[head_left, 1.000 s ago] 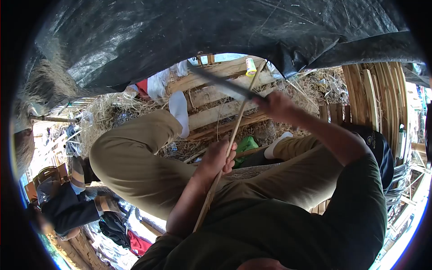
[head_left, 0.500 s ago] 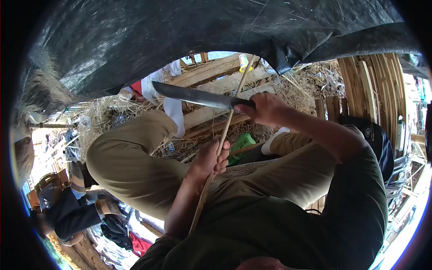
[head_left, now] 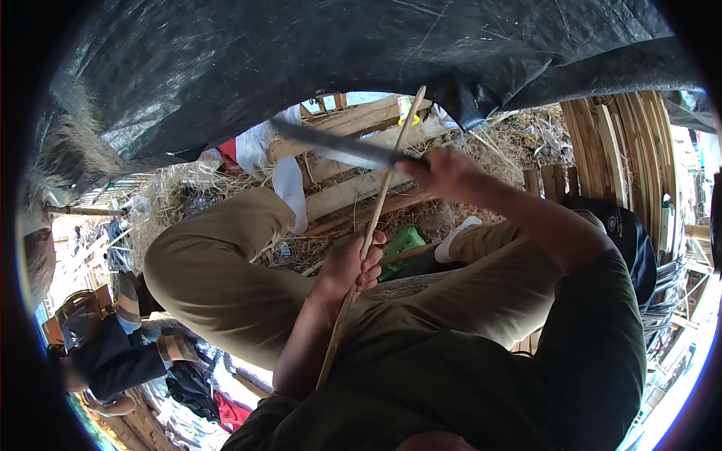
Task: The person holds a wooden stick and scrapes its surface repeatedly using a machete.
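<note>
A long, thin wooden stick (head_left: 382, 197) runs up from my lap, leaning to the right at its far end. My left hand (head_left: 352, 263) is wrapped round its middle. In my right hand (head_left: 442, 173) is the dark handle of a machete (head_left: 338, 144), its blade pointing left across the upper part of the stick. The blade is smeared by motion near its tip. Whether its edge bites into the wood I cannot tell. My crossed legs (head_left: 226, 255) in tan trousers lie beneath both hands.
Black plastic sheeting (head_left: 301, 52) hangs low overhead. Wooden planks (head_left: 346, 192), straw and a green plastic item (head_left: 404, 248) lie beyond my legs. Upright boards (head_left: 624, 146) and a black cap (head_left: 620, 240) are at right. Another person's dark-clothed leg (head_left: 124, 361) shows at lower left.
The machete and my right hand have shifted slightly up and to the right along the stick, and the blade tip has risen. My left hand keeps its grip in the same place.
</note>
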{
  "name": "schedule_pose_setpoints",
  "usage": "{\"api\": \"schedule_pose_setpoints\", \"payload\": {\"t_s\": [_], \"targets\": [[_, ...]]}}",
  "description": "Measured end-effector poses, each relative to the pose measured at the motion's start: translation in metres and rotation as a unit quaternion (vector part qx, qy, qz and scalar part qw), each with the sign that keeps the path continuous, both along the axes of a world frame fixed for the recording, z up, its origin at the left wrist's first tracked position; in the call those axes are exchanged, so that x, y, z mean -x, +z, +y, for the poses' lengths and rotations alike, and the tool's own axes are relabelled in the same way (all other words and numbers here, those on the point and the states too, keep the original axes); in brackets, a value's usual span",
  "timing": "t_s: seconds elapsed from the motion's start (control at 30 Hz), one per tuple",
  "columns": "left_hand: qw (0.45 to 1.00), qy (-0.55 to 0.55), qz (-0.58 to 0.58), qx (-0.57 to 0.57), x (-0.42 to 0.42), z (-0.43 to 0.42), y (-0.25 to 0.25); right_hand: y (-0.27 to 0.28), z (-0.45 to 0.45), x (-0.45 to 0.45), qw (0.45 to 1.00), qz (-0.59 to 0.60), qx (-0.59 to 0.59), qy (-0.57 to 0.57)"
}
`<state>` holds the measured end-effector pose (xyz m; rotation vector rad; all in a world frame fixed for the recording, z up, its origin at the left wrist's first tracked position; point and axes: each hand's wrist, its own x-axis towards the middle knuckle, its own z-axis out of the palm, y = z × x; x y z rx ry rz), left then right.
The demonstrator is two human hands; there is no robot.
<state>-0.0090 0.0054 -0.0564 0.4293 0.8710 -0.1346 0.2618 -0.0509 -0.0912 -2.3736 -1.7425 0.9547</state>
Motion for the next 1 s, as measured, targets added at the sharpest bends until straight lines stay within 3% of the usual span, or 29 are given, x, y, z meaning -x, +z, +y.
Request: {"api": "schedule_pose_setpoints", "payload": {"t_s": [0.07,0.17,0.27,0.33,0.37,0.47,0.53,0.6,0.73,0.8,0.83,0.9,0.97,1.0], "targets": [[1.000,0.005,-0.003,-0.004,0.002,-0.001,0.002,0.002,0.013,-0.030,0.994,-0.010,0.007,-0.112],[1.000,0.000,-0.018,0.007,0.000,0.002,0.003,-0.002,0.005,-0.027,0.992,-0.070,-0.027,-0.106],[0.996,0.009,-0.040,0.076,0.005,0.002,-0.002,-0.022,-0.018,0.005,0.982,-0.144,-0.014,0.118],[0.992,0.023,-0.068,0.108,0.010,0.004,-0.007,-0.005,-0.014,0.024,0.994,0.001,-0.083,-0.065],[0.992,0.015,-0.072,0.105,0.007,0.006,-0.005,0.015,-0.005,0.013,0.992,0.078,0.000,-0.103],[0.990,0.017,-0.085,0.107,0.003,0.007,0.003,0.013,0.012,-0.025,0.992,-0.006,-0.026,-0.125],[0.988,0.023,-0.090,0.121,0.005,0.007,0.004,-0.010,0.010,-0.039,0.987,-0.126,-0.104,0.001],[0.986,0.017,-0.101,0.128,0.006,0.007,0.003,-0.022,0.002,-0.036,0.984,-0.142,-0.081,0.069],[0.985,0.010,-0.093,0.147,0.010,0.006,-0.004,0.012,-0.002,0.025,0.998,0.009,0.038,-0.057],[0.991,0.001,-0.066,0.118,0.004,0.004,-0.002,0.014,0.010,0.001,0.982,0.089,0.077,-0.146],[0.993,0.001,-0.058,0.100,0.001,0.005,-0.001,0.014,0.010,-0.015,0.997,0.023,0.032,-0.067],[0.997,-0.009,-0.055,0.055,0.001,0.003,0.002,0.011,0.013,-0.035,0.999,-0.024,-0.017,-0.046],[0.999,-0.025,-0.043,-0.010,0.000,-0.002,0.009,0.003,0.013,-0.045,0.985,0.016,-0.021,-0.173],[0.998,-0.031,-0.034,-0.054,-0.001,-0.004,0.014,0.003,0.012,-0.040,0.985,0.003,-0.029,-0.172]]}}
